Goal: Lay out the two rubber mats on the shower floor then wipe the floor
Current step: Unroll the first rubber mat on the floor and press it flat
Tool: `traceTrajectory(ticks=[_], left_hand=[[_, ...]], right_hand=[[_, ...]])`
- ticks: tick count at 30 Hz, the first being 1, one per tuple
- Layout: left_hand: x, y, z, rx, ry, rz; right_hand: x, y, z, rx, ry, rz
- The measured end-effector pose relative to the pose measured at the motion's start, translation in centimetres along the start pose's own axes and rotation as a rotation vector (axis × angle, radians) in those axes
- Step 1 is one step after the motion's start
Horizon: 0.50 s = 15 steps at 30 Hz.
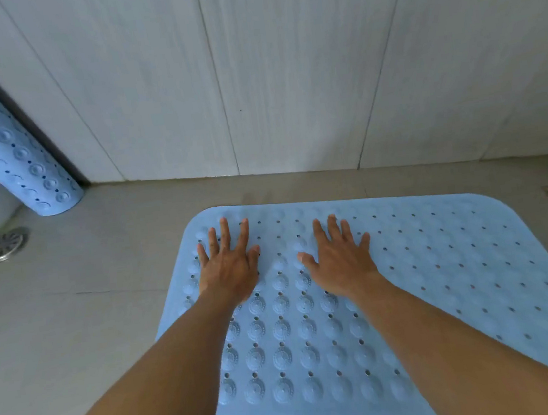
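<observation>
On the shower floor (74,335): one flat mat (446,272) under two hands, left hand (230,271) and right hand (340,264), fingers (224,234) spread; one rolled mat (5,137); two drains (6,244).

Both bare forearms reach forward side by side, the left hand (230,268) and the right hand (339,259) lying palm down, flat, fingers spread, thumbs turned toward each other.

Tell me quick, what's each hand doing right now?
Left hand: open, fingers spread, flat on the laid-out mat, holding nothing.
Right hand: open, flat on the same mat, holding nothing.
</observation>
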State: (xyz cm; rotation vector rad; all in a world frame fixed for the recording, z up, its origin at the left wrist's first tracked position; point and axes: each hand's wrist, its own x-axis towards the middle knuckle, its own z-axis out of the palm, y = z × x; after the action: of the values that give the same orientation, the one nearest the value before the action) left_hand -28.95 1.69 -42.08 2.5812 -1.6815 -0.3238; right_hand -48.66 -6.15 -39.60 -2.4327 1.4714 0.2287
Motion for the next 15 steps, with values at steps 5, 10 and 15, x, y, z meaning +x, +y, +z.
traceTrajectory(ticks=[5,10,15], left_hand=[[2.3,-2.5,0.4,0.071,-0.056,0.021],[2.2,-2.5,0.9,0.085,-0.029,0.012],[2.3,-2.6,0.8,0.068,-0.030,0.030]], right_hand=[[3.9,-2.2,0.1,-0.022,-0.019,-0.006],[5.5,-3.0,1.6,-0.042,-0.064,-0.017],[5.6,-2.7,2.1,-0.058,0.014,-0.046]])
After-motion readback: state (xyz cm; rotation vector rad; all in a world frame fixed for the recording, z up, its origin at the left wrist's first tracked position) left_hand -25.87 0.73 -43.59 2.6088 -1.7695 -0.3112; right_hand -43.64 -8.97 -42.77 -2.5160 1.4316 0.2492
